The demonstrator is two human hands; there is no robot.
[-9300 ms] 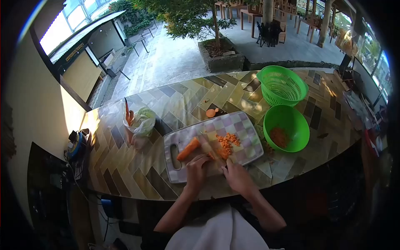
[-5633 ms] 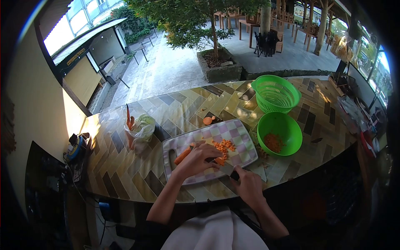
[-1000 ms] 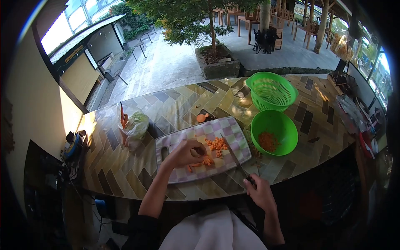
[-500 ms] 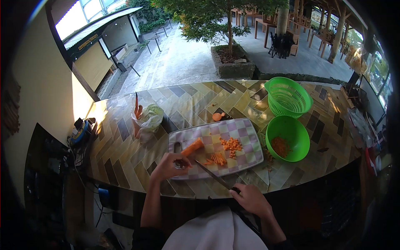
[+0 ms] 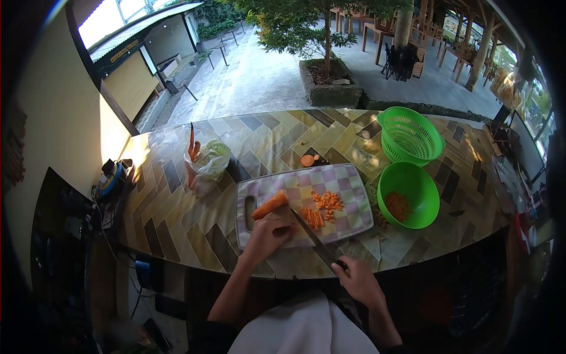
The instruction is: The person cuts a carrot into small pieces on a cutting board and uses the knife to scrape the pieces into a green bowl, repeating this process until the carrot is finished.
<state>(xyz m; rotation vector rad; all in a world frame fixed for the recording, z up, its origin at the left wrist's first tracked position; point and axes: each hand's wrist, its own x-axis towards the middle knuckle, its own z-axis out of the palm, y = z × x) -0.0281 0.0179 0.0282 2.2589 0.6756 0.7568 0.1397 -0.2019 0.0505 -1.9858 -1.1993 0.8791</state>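
Note:
My right hand (image 5: 357, 282) grips a knife (image 5: 316, 240) by its dark handle, the blade slanting up and left over the cutting board (image 5: 277, 184). My left hand (image 5: 270, 236) is on the board's left part, fingers curled down and pressed together left of the blade; what they hold is hidden, and I cannot tell what it is. Just above those fingers lies a thick peeled carrot piece (image 5: 271, 205). Carrot sticks (image 5: 311, 218) lie right of the blade's tip, with a pile of diced carrot (image 5: 328, 202) beyond them.
Right of the board stands a green bowl (image 5: 425, 197) with orange bits inside, a green colander (image 5: 413, 137) behind it. A plastic bag of vegetables (image 5: 209, 164) sits at the left. Carrot ends (image 5: 307, 160) lie behind the board on the patterned table (image 5: 177, 218).
My left hand has moved right and down onto the board beside the blade. The knife has shifted slightly right, and the carrot sticks lie a little farther up the board.

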